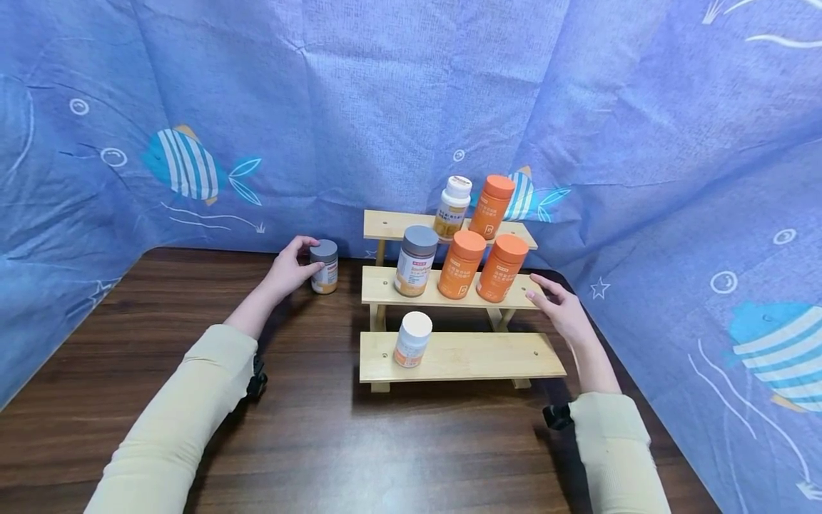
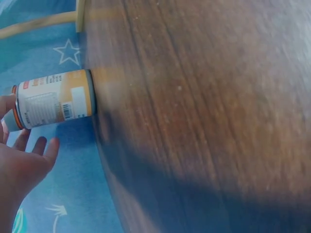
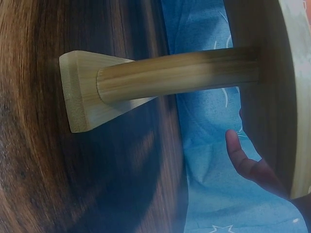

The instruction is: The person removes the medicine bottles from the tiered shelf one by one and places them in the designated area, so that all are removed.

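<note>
My left hand (image 1: 290, 270) pinches a grey-lidded supplement bottle (image 1: 324, 270) by its lid, thumb on one side and fingers on the other. The bottle stands upright near the table's back edge, left of the rack. In the left wrist view its pale label and yellow base (image 2: 56, 99) show, with the other fingers spread below the lid. My right hand (image 1: 564, 310) is beside the right end of the middle shelf (image 1: 424, 294), fingers loosely extended and nothing in them. The right wrist view shows its thumb (image 3: 235, 148) by the shelf, which hides most of the hand.
A three-step wooden rack (image 1: 475, 355) stands on the dark table (image 1: 308, 428). Its top step holds a white bottle (image 1: 452, 207) and an orange one (image 1: 491, 207). On the middle are a grey-lidded bottle (image 1: 416, 263) and two orange bottles (image 1: 461, 265); below, a white-capped bottle (image 1: 412, 340).
</note>
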`<control>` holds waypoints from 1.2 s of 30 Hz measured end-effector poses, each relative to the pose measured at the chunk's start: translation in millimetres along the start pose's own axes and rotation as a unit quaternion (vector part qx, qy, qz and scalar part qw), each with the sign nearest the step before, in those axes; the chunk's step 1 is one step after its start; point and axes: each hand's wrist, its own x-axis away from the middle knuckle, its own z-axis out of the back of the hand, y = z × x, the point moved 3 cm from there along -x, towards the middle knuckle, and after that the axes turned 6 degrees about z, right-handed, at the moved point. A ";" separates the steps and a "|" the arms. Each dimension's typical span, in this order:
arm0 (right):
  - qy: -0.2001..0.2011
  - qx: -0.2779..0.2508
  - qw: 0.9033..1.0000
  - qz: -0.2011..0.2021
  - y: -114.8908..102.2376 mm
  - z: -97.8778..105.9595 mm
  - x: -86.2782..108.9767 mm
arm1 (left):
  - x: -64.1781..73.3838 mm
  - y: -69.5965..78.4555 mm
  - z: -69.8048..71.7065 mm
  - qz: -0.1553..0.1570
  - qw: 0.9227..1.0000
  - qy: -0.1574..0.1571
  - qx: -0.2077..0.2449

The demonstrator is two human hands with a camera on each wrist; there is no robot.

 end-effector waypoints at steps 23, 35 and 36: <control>-0.006 -0.014 1.000 0.004 -24.0 -3.7 9.4 | 12.4 49.4 13.0 -0.010 0.998 -0.020 -0.057; -0.003 -0.016 1.000 0.004 -23.0 -3.9 8.8 | 17.9 81.0 17.6 0.002 0.999 -0.032 -0.043; -0.003 -0.018 1.000 0.003 -23.1 -3.9 8.5 | 18.3 83.5 17.9 0.004 0.999 -0.034 -0.038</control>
